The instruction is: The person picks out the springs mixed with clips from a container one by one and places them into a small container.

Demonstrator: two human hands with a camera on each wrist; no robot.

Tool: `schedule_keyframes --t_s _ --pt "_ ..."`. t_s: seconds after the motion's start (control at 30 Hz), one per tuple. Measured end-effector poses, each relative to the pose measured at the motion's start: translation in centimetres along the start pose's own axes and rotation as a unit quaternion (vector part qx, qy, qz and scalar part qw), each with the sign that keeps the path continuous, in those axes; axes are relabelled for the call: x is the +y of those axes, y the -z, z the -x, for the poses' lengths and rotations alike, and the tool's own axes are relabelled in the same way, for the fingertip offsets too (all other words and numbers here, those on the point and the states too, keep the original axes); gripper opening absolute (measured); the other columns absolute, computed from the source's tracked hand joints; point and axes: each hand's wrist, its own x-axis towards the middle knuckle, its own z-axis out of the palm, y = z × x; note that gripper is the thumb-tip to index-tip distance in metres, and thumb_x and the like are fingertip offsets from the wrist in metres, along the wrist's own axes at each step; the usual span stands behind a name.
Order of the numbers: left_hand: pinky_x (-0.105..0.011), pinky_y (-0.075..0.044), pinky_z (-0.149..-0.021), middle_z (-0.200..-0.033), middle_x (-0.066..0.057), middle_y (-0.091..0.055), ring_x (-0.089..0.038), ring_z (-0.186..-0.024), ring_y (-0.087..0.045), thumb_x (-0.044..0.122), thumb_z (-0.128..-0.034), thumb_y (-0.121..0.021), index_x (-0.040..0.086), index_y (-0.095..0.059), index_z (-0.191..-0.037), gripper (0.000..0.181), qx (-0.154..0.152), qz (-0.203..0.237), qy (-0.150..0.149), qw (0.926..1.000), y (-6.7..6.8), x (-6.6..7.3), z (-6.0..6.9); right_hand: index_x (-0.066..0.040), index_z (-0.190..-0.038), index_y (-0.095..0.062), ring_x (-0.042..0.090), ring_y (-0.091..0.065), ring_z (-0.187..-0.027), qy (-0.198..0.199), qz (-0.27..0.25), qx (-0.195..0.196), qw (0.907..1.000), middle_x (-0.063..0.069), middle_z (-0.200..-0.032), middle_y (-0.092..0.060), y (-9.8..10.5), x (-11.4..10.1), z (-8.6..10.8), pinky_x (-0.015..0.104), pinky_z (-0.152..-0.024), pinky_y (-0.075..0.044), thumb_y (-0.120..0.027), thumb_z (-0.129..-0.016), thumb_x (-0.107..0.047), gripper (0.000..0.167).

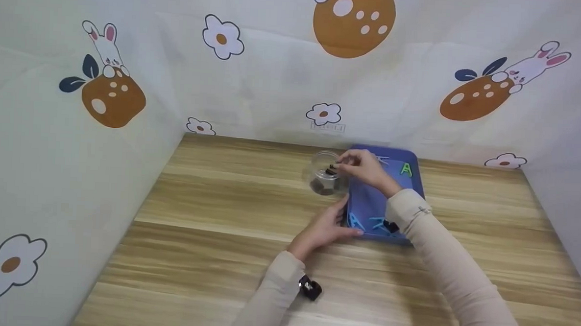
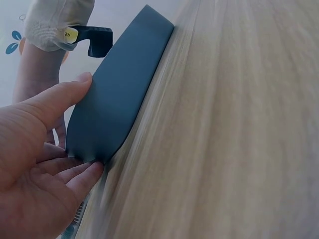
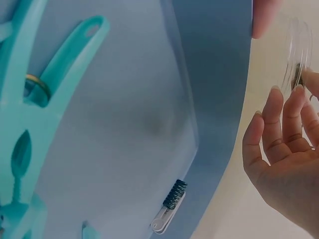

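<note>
My right hand [image 1: 366,169] is above the mouth of a clear round jar [image 1: 320,159], pinching a small dark piece [image 3: 297,74] between thumb and fingertips; its exact kind is too small to tell. Dark contents show through the jar's wall. At the near left corner of a blue tray [image 1: 367,193], my left hand [image 1: 324,228] grips the tray, thumb on one wall and fingers round the corner. In the tray lie a green clothespin [image 1: 406,169] and light blue clothespins [image 1: 355,221], one large in the right wrist view. A small white piece with a dark ridged end [image 3: 169,206] lies by the tray wall.
The jar stands on the wooden table [image 1: 210,198] just left of the tray. Behind the table hangs a patterned cloth wall [image 1: 264,93], with more cloth at both sides. A black wrist camera [image 1: 309,288] sits at the left cuff.
</note>
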Motion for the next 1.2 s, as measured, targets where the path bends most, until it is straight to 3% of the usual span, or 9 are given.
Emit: schedule_keyframes --t_s 0.27,0.57,0.83,1.07,1.2 --pt "-0.035 -0.043 -0.122 -0.169 -0.025 -0.028 -0.036 -0.148 -0.046 0.012 -0.0890 -0.086 -0.006 -0.021 -0.164 0.101 -0.006 0.009 -0.010 0.9999 0.0 0.0 0.0 0.001 -0.110 -0.078 0.009 -0.057 -0.060 -0.011 -0.009 0.008 0.9999 0.007 -0.072 -0.069 0.9 -0.5 0.1 0.017 -0.053 -0.045 -0.077 -0.098 -0.015 0.020" --pt "-0.035 -0.042 -0.123 -0.168 -0.025 -0.031 -0.036 -0.148 -0.046 0.013 -0.0881 -0.087 -0.005 -0.023 -0.165 0.102 0.000 -0.001 -0.007 1.0000 0.0 0.0 0.0 0.000 -0.110 -0.077 0.014 -0.060 -0.062 -0.019 0.002 0.010 0.9998 -0.010 -0.067 -0.062 2.3 -0.3 0.4 0.019 -0.054 -0.045 -0.075 -0.099 -0.018 0.021" --pt "-0.034 -0.042 -0.122 -0.168 -0.025 -0.031 -0.035 -0.149 -0.046 0.009 -0.0877 -0.087 -0.005 -0.021 -0.164 0.102 -0.002 0.019 -0.017 0.9997 -0.1 0.0 0.0 0.002 -0.111 -0.076 0.009 -0.058 -0.062 -0.021 0.001 0.016 0.9997 -0.009 -0.070 -0.063 3.2 0.0 0.6 0.019 -0.057 -0.048 -0.074 -0.101 -0.020 0.024" --pt "-0.031 -0.042 -0.122 -0.169 -0.023 -0.031 -0.033 -0.149 -0.046 0.011 -0.0881 -0.087 -0.005 -0.021 -0.165 0.102 -0.004 0.020 -0.009 0.9998 -0.1 0.1 -0.1 0.002 -0.113 -0.076 0.019 -0.065 -0.071 -0.029 0.014 0.023 0.9992 -0.006 -0.078 -0.069 3.9 0.4 0.9 0.024 -0.063 -0.055 -0.072 -0.102 -0.018 0.023" --pt "-0.031 -0.043 -0.122 -0.169 -0.022 -0.031 -0.033 -0.149 -0.046 0.011 -0.0881 -0.087 -0.004 -0.021 -0.165 0.102 -0.002 0.018 -0.005 0.9998 -0.2 0.1 -0.1 0.002 -0.111 -0.077 0.016 -0.065 -0.071 -0.017 0.018 0.034 0.9991 0.002 -0.083 -0.073 4.1 0.9 0.9 0.023 -0.064 -0.055 -0.073 -0.101 -0.017 0.022"
